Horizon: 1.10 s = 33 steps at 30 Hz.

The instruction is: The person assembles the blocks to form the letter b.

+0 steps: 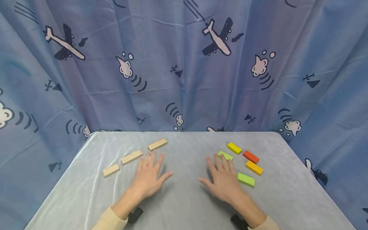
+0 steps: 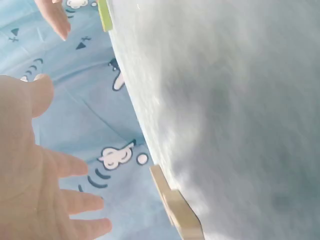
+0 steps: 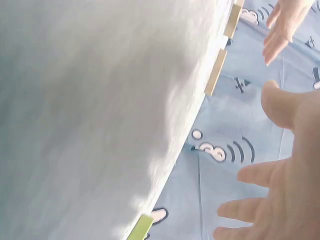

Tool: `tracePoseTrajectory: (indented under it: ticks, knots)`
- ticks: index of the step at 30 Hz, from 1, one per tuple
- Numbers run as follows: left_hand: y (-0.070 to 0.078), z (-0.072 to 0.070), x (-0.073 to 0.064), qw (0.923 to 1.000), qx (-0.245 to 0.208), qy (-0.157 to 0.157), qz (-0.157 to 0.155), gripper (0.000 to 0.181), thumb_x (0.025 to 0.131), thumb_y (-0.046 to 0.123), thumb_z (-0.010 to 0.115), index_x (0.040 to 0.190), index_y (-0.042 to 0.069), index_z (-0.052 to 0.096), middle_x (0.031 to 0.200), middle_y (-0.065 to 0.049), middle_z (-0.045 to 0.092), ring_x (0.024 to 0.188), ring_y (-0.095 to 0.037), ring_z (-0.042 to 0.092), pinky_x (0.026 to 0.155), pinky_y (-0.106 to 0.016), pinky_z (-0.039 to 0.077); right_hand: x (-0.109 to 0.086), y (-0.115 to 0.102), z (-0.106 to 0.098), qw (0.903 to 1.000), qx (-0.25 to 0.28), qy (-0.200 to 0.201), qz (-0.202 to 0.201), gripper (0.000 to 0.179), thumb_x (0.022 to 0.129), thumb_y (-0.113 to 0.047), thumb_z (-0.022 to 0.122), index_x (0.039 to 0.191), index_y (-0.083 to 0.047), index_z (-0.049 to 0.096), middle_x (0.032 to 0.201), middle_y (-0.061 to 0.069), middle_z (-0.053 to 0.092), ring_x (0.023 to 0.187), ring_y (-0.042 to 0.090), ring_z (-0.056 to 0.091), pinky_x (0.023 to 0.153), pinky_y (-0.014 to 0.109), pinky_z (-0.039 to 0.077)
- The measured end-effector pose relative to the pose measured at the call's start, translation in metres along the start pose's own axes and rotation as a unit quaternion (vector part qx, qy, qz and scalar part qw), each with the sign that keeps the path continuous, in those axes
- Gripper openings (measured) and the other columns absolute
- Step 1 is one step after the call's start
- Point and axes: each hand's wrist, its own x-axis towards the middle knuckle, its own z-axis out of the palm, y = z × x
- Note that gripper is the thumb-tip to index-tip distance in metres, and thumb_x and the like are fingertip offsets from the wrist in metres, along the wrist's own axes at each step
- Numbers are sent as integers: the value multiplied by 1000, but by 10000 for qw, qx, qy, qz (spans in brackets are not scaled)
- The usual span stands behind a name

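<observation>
My left hand (image 1: pixel 148 179) hovers palm down with spread fingers, near three plain wooden blocks: one (image 1: pixel 111 170) at the left, another (image 1: pixel 132 157) in the middle, a third (image 1: pixel 157 144) farther back. My right hand (image 1: pixel 225 182) is likewise spread and holds nothing. Beside it lie a light green block (image 1: pixel 245 180), an orange-yellow block (image 1: pixel 254 167), a red block (image 1: pixel 251 157) and a yellow block (image 1: pixel 234 148). Another green block (image 1: pixel 225 155) is partly hidden behind its fingertips. In the left wrist view, the left hand (image 2: pixel 30 175) is above the cloth, apart from the blocks.
A pale cloth covers the table (image 1: pixel 184 204). Its back edge meets a blue curtain (image 1: pixel 184 64) printed with planes and clouds, which also hangs at both sides. Dark bands (image 1: pixel 135 215) sit on both wrists, next to cream sleeves.
</observation>
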Motion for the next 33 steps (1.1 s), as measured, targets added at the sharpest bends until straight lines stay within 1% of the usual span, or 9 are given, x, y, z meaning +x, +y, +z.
tracePoseTrajectory:
  ticks: [3, 6, 8, 13, 17, 22, 28, 32, 33]
  knots:
    - [-8, 0, -3, 10000, 11, -17, -5, 80, 101, 63, 45, 158, 7, 35, 163, -24, 25, 151, -44, 18, 120, -60, 14, 3, -7, 3, 9998, -74, -28, -171, 82, 97, -60, 56, 157, -7, 38, 161, 26, 29, 151, 47, 15, 119, 64, 11]
    - [-18, 0, -5, 10000, -25, 66, 30, 79, 101, 61, 48, 158, 7, 36, 162, -24, 28, 150, -44, 22, 120, -59, 16, 9, -14, 4, 9995, -115, -81, -295, 80, 98, -59, 56, 156, -6, 39, 161, 26, 30, 151, 46, 17, 119, 62, 13]
    - [-24, -1, -7, 9997, -73, 193, 111, 76, 101, 57, 52, 156, 5, 39, 159, -25, 33, 148, -44, 26, 119, -59, 20, 14, -19, 5, 9993, -114, -113, -331, 80, 98, -58, 57, 156, -6, 40, 160, 26, 30, 150, 47, 19, 119, 62, 14]
    - [-39, -3, -12, 9967, -100, 704, 396, 67, 100, 48, 60, 146, 0, 51, 149, -27, 46, 140, -45, 40, 114, -58, 31, 25, -30, 11, 9989, -134, -190, -399, 80, 97, -60, 57, 155, -6, 41, 160, 25, 32, 149, 46, 23, 119, 61, 16]
    - [-49, -8, -18, 9940, -143, 940, 545, 61, 98, 41, 65, 140, -2, 55, 144, -26, 51, 134, -45, 47, 108, -60, 38, 33, -39, 12, 9985, -15, -314, -448, 80, 97, -59, 58, 155, -6, 41, 159, 25, 33, 149, 45, 24, 119, 60, 18]
    - [-61, -14, -23, 9929, -207, 1038, 540, 53, 98, 36, 67, 136, 0, 60, 140, -23, 56, 130, -41, 52, 105, -58, 41, 43, -51, 14, 9985, 34, -213, -507, 78, 98, -58, 57, 153, -5, 43, 157, 25, 37, 146, 44, 30, 118, 57, 22]
    - [-78, -18, -30, 9898, -322, 1302, 474, 45, 96, 27, 70, 130, -3, 64, 131, -21, 61, 123, -41, 57, 101, -57, 44, 58, -67, 17, 9969, -128, -59, -777, 75, 99, -56, 57, 151, -3, 45, 151, 24, 45, 142, 41, 39, 117, 51, 29]
    - [-90, -22, -35, 9884, -472, 1374, 448, 43, 95, 22, 71, 128, -4, 64, 129, -21, 62, 121, -42, 57, 101, -58, 44, 67, -78, 20, 9956, -72, 85, -932, 73, 98, -54, 60, 148, -3, 49, 146, 21, 51, 138, 37, 44, 114, 49, 35]
    - [-93, -24, -37, 9883, -502, 1377, 428, 43, 94, 21, 72, 128, -4, 64, 129, -21, 62, 121, -42, 57, 99, -59, 44, 69, -81, 20, 9955, -57, 97, -945, 72, 98, -54, 60, 148, -3, 49, 144, 20, 52, 137, 36, 45, 113, 48, 36]
